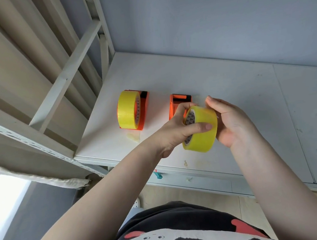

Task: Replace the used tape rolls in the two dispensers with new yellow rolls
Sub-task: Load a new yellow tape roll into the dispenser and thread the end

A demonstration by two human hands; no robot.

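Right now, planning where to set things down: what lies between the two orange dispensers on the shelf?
Head view: bare white shelf between left dispenser and right dispenser.

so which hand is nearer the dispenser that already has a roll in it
Left. The left hand, gripping the loose yellow roll, is closer to the loaded dispenser; the right hand is beyond the roll, farther away.
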